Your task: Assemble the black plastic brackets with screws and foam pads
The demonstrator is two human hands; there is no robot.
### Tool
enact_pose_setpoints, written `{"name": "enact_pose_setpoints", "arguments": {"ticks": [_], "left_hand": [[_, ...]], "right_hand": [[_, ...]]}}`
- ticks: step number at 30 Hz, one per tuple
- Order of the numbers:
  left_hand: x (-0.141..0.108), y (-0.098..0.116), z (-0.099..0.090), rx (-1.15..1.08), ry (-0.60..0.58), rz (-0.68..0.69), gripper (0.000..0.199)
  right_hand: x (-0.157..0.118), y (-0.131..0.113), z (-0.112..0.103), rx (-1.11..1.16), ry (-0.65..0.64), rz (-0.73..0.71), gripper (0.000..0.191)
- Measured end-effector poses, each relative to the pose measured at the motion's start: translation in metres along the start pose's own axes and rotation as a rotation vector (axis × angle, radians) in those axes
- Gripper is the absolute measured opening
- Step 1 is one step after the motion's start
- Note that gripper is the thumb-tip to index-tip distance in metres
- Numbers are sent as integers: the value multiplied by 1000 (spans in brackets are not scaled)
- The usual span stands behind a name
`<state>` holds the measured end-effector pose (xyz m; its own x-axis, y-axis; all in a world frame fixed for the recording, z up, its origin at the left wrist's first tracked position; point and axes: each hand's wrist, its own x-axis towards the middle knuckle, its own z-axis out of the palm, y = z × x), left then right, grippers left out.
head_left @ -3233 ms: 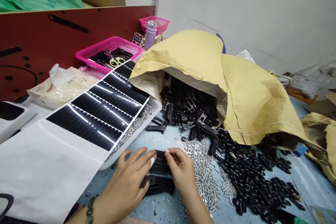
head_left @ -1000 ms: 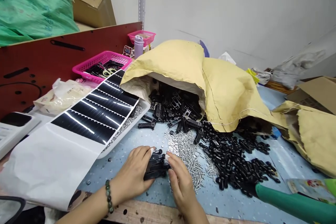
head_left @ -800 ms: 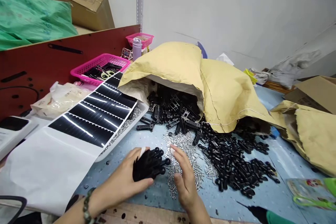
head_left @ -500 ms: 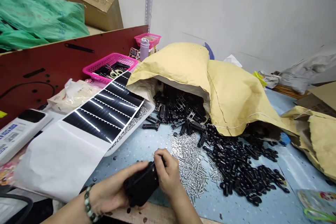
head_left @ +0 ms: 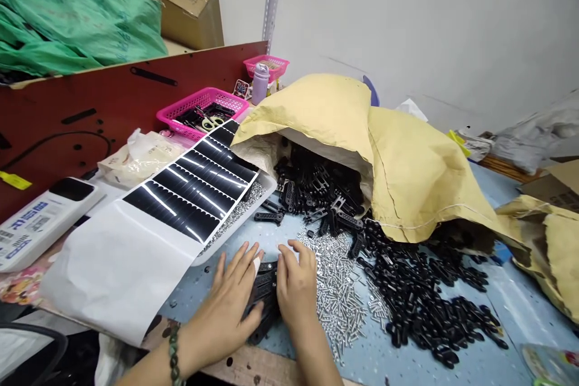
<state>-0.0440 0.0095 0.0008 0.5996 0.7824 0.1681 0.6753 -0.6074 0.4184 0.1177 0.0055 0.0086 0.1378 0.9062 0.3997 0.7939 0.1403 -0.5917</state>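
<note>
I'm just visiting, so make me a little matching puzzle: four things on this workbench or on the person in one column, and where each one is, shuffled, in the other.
Things
1. Scissors
2. Bunch of black parts
3. Silver screws
4. Green bead bracelet

Places
A. Heaped loose on the blue surface, to the right of the hands
B. Around the left wrist
C. In the larger pink basket
D. Between the left hand and the right hand

Right pairs: 1-C, 2-D, 3-A, 4-B
</note>
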Motion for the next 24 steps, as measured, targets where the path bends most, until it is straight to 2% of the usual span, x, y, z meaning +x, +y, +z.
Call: {"name": "enact_pose_setpoints", "arguments": {"ticks": [3, 5, 8, 10, 12, 13, 16, 18, 20, 22, 24], "left_hand": [[2, 1, -17, -63, -10, 40, 85], [2, 4, -27, -152, -24, 54, 91], [-1, 12, -36, -368, -19, -21, 88], [-6, 18, -36, -451, 48, -130, 81], [-11, 21, -28, -396, 92, -193, 82], [-14, 21, -23, -324, 83, -182, 86], [-18, 19, -6, -74, 61, -53, 90], [-21, 14, -2, 24, 120, 0, 81], [-28, 11, -5, 49, 166, 52, 66], [-38, 10, -12, 48, 122, 142, 52], [-48, 11, -17, 38, 59, 196, 46]], "right_hand": [[4, -15, -22, 289, -228, -221, 33], [6, -26, -34, 371, -353, -339, 30], [2, -32, -47, 421, -381, -375, 22], [-5, -26, -56, 482, -326, -279, 19], [-13, -14, -65, 519, -235, -109, 15], [-17, -6, -69, 524, -203, -16, 13], [-27, 12, -72, 525, -222, 207, 9], [-31, 18, -66, 557, -265, 329, 13], [-35, 20, -56, 604, -306, 431, 17], [-39, 19, -47, 636, -355, 493, 18], [-41, 17, -40, 639, -388, 513, 18]]}}
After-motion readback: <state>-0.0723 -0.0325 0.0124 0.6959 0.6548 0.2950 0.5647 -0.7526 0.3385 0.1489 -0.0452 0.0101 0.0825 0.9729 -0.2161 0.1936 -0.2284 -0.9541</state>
